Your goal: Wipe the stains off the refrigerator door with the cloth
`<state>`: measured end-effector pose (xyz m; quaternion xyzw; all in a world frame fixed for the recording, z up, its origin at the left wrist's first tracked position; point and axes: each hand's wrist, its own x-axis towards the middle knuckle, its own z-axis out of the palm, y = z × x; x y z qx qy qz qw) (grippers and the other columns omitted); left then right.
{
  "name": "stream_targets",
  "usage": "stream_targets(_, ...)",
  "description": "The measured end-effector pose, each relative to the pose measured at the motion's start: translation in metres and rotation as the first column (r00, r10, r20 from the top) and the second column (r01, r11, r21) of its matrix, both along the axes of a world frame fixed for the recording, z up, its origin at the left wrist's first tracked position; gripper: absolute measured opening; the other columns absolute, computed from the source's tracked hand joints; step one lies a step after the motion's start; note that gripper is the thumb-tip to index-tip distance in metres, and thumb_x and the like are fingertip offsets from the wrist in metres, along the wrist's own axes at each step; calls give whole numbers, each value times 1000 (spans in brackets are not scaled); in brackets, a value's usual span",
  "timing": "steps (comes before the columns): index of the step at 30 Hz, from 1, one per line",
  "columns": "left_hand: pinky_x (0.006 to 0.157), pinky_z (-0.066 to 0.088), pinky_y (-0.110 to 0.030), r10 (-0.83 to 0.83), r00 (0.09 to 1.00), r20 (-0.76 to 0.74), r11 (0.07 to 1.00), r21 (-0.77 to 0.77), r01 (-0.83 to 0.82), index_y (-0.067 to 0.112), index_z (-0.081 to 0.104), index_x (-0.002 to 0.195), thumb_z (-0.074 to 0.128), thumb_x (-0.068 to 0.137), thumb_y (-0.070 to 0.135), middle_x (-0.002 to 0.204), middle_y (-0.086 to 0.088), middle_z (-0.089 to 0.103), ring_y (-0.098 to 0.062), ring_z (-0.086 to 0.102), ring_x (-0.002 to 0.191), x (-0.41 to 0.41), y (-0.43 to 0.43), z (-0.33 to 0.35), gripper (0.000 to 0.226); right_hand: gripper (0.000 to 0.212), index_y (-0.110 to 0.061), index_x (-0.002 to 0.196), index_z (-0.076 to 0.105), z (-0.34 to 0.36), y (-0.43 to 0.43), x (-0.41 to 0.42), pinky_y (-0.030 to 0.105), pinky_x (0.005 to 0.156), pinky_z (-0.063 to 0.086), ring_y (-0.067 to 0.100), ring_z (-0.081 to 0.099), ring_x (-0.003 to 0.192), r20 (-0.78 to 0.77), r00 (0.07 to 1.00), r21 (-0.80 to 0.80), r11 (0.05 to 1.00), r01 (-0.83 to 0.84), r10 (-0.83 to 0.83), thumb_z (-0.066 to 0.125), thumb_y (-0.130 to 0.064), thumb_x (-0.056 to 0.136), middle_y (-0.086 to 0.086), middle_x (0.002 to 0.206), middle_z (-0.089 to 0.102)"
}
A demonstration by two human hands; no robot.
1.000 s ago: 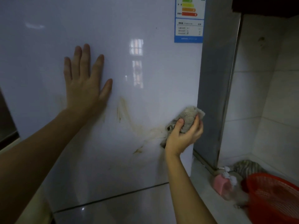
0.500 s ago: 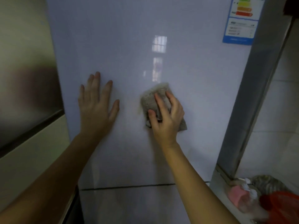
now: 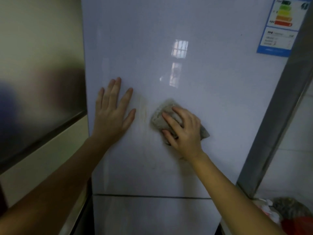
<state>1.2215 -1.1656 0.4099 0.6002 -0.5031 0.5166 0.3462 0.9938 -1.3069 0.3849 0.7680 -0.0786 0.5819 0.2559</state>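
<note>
The white glossy refrigerator door (image 3: 194, 73) fills the middle of the view. My right hand (image 3: 184, 131) presses a crumpled grey cloth (image 3: 160, 117) flat against the door near its middle. My left hand (image 3: 112, 112) rests open and flat on the door just left of the cloth, fingers spread and pointing up. A faint brownish vertical smear (image 3: 143, 109) shows between the two hands. Part of the cloth is hidden under my right palm.
An energy label sticker (image 3: 281, 26) sits at the door's top right. A metal cabinet side (image 3: 42, 90) stands to the left. A grey refrigerator edge (image 3: 277, 124) runs down the right, with a tiled wall, a rag (image 3: 288, 207) and a red basket (image 3: 298, 224) at the bottom right.
My right hand with the cloth swept from the door's right edge to the middle beside my left hand; the thick brown streaks are gone, leaving a faint smear. The view shifted.
</note>
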Motion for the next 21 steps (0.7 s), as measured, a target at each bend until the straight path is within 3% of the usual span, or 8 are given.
stream_targets(2, 127, 15, -53, -1, 1000, 8, 1000, 0, 1, 13, 38, 154, 48, 102, 43, 165, -22, 25, -37, 22, 154, 1, 1, 1, 61, 42, -23, 137, 60, 7, -3, -7, 47, 101, 43, 34, 56, 124, -29, 1000, -27, 1000, -9, 9, 64, -39, 98, 11, 142, 52)
stream_targets(6, 127, 15, -53, -23, 1000, 2, 1000, -5, 23, 13, 38, 154, 48, 102, 43, 164, -21, 26, -36, 22, 154, 1, 1, 0, 61, 46, -19, 135, 64, 51, -9, -15, 47, 103, 40, 34, 53, 125, 214, 977, 79, 997, 3, -20, 73, -30, 91, 15, 139, 53)
stream_targets(9, 127, 16, -54, -18, 1000, -3, 1000, 7, 18, 13, 37, 155, 46, 102, 44, 165, -21, 25, -36, 21, 155, 2, 1, 0, 62, 48, -18, 136, 64, 69, -6, -13, 45, 105, 39, 32, 50, 127, 272, 962, 148, 989, -12, -29, 74, -27, 90, 16, 140, 53)
stream_targets(11, 127, 16, -54, -13, 1000, -12, 1000, 18, 13, 14, 37, 155, 45, 102, 45, 166, -20, 24, -35, 20, 155, 1, 2, -1, 62, 46, -21, 138, 61, 56, -3, -8, 46, 104, 39, 34, 50, 127, 171, 985, 82, 997, -2, -12, 69, -32, 94, 15, 142, 51)
stream_targets(13, 127, 16, -54, -9, 1000, -17, 1000, 23, 10, 14, 37, 155, 44, 102, 46, 166, -19, 23, -35, 20, 155, 0, 2, 0, 62, 43, -24, 138, 59, 29, 1, -4, 47, 101, 41, 35, 51, 126, -62, 998, -50, 999, -11, 8, 65, -36, 97, 13, 143, 49)
stream_targets(16, 127, 15, -53, -7, 1000, -9, 1000, 25, 8, 14, 38, 155, 44, 102, 45, 166, -20, 23, -35, 21, 155, 0, 5, 1, 62, 37, -23, 132, 66, -2, 3, -1, 46, 98, 44, 33, 56, 124, -354, 935, -183, 981, -66, -3, 67, -33, 97, 13, 140, 58)
stream_targets(18, 127, 16, -54, -5, 1000, -6, 999, 32, 5, 13, 38, 154, 45, 102, 45, 166, -20, 23, -35, 21, 155, 3, 10, 0, 61, 35, -23, 131, 68, 2, 2, -2, 44, 98, 45, 31, 58, 123, -409, 913, -229, 970, -83, -19, 67, -34, 98, 13, 138, 62)
stream_targets(21, 126, 20, -55, -11, 1000, -28, 1000, 23, 12, 10, 40, 153, 46, 102, 44, 165, -22, 25, -37, 22, 154, 12, 20, -2, 62, 38, -21, 132, 68, 35, 3, -1, 44, 96, 44, 31, 57, 122, -293, 956, -199, 979, -54, -7, 70, -34, 96, 14, 135, 63)
